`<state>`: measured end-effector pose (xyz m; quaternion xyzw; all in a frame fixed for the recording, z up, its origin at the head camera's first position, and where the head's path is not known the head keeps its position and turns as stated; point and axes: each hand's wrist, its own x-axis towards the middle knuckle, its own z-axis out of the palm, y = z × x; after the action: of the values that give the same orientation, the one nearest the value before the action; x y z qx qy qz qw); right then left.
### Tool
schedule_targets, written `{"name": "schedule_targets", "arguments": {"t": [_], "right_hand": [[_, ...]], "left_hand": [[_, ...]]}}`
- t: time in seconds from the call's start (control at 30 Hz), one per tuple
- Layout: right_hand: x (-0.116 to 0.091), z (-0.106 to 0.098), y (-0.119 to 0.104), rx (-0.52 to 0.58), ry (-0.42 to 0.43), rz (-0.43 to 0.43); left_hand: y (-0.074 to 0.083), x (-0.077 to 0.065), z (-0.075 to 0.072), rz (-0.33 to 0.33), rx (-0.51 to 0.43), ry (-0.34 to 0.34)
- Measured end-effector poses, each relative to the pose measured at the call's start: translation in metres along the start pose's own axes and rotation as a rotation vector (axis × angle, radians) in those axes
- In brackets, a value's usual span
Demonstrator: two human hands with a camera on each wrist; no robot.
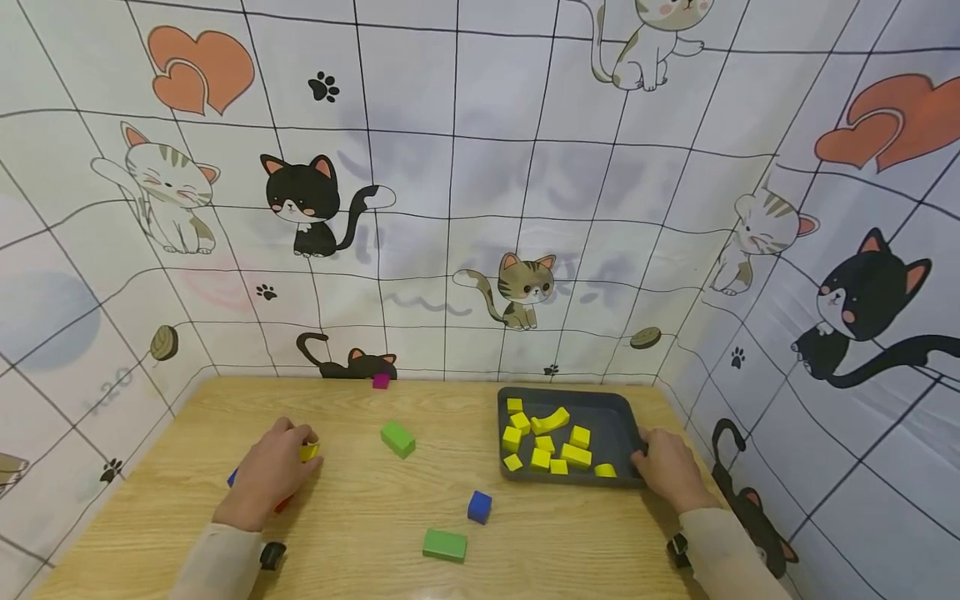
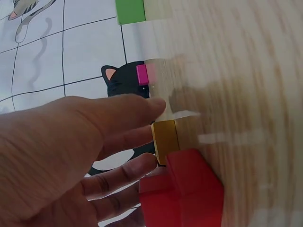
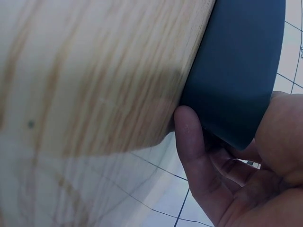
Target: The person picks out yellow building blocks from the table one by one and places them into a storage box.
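My left hand [image 1: 272,468] is over the table's left side with its fingers around a yellow block [image 1: 309,452]. In the left wrist view the thumb stands apart from the yellow block [image 2: 165,141], while two fingertips reach its far side. A red block [image 2: 189,189] lies close by; the head view shows only bits of it and a blue block [image 1: 232,477] past the hand. My right hand [image 1: 671,468] grips the right rim of a dark grey tray [image 1: 626,433] holding several yellow blocks [image 1: 576,456]. The right wrist view shows its fingers curled at the tray's edge [image 3: 232,80].
On the table [image 1: 360,517] lie a light green block [image 1: 397,439], a green block [image 1: 445,545] and a blue cube [image 1: 480,507]. A magenta block [image 1: 381,381] is at the back edge. Cat-patterned cloth walls [image 1: 420,183] enclose the back and sides.
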<state>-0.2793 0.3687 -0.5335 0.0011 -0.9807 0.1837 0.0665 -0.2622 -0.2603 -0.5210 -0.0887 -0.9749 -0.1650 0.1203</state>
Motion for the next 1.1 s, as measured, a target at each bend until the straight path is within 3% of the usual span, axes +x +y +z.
{"name": "schedule_targets", "arguments": {"t": [1.1], "right_hand": [[0.001, 0.002, 0.000, 0.018, 0.007, 0.017]], "left_hand": [[0.000, 0.004, 0.016, 0.057, -0.068, 0.023]]}}
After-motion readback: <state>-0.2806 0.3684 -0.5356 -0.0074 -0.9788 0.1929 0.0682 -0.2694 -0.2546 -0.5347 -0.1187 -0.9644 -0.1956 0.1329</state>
